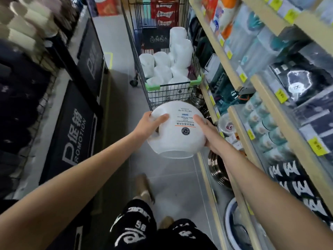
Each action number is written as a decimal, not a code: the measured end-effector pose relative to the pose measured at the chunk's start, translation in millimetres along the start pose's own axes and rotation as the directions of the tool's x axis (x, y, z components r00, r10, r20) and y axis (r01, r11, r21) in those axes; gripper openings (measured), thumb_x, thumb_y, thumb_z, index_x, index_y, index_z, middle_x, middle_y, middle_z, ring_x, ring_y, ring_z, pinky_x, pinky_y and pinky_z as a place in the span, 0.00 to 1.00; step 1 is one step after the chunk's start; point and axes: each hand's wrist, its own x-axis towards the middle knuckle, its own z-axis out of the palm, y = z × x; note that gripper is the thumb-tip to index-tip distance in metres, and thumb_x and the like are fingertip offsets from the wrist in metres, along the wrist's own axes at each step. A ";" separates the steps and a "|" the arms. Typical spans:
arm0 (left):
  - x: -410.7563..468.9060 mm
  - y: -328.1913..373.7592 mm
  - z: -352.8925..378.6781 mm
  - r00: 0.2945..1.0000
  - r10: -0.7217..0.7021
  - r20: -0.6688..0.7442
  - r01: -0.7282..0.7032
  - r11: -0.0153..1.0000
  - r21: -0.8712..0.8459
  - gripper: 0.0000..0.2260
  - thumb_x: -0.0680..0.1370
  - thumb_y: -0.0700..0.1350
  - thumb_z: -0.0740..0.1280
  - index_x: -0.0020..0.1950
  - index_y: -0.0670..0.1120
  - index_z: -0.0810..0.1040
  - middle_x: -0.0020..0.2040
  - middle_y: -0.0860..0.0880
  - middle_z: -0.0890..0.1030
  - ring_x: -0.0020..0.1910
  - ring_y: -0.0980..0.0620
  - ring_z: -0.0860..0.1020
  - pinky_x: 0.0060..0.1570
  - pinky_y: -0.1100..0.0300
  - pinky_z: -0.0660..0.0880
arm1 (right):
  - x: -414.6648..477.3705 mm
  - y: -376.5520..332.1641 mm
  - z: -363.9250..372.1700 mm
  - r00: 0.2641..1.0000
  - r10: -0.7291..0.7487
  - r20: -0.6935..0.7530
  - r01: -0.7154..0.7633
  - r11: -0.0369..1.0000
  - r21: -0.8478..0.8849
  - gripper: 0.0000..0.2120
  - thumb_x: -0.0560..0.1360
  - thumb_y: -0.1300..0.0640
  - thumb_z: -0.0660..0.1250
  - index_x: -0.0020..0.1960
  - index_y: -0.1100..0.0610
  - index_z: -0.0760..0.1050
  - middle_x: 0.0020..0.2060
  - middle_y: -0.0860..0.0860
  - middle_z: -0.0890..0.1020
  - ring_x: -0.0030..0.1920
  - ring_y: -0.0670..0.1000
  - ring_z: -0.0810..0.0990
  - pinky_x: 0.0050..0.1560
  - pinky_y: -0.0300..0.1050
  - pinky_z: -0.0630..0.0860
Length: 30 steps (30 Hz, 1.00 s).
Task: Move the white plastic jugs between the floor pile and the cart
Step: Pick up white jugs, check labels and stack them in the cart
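Left hand [150, 125] and right hand [207, 135] hold jug [177, 139] lengthwise toward cart [152, 86].

A white jug [177, 131] is held at mid-frame, label up. The left hand [148, 124] grips its 9 o'clock side and the right hand [207, 135] its 3 o'clock side. At 12 o'clock from it stands a wire cart [152, 86] with green corners, filled with more jugs [163, 71]. Shelves [232, 76] of goods run along 3 o'clock, and black mats [72, 130] hang at 9 o'clock.
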 end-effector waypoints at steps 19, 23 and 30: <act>330.4 84.8 -76.8 0.981 -0.106 0.163 0.112 0.993 -0.023 0.32 0.75 0.58 0.68 0.76 0.51 0.60 0.72 0.48 0.68 0.64 0.47 0.74 0.59 0.56 0.72 | 252.5 -150.4 58.8 0.991 0.079 -0.109 -0.065 0.989 0.130 0.40 0.60 0.30 0.69 0.68 0.46 0.69 0.60 0.49 0.80 0.60 0.53 0.79 0.63 0.58 0.74; 383.2 96.2 -70.0 0.971 -0.131 0.202 0.118 0.990 0.074 0.32 0.75 0.60 0.66 0.75 0.52 0.61 0.73 0.46 0.67 0.65 0.45 0.73 0.60 0.55 0.69 | 286.8 -164.5 55.7 0.977 0.093 -0.190 -0.066 0.988 0.140 0.37 0.66 0.31 0.66 0.70 0.46 0.66 0.64 0.50 0.77 0.60 0.53 0.76 0.64 0.61 0.73; 472.2 114.7 -48.2 0.920 -0.279 0.277 0.229 0.953 0.200 0.31 0.74 0.64 0.66 0.71 0.50 0.65 0.64 0.48 0.73 0.58 0.47 0.74 0.50 0.54 0.73 | 360.3 -191.4 31.6 0.970 0.135 -0.202 -0.110 0.985 0.132 0.43 0.58 0.26 0.69 0.69 0.42 0.64 0.66 0.46 0.73 0.65 0.54 0.73 0.66 0.65 0.70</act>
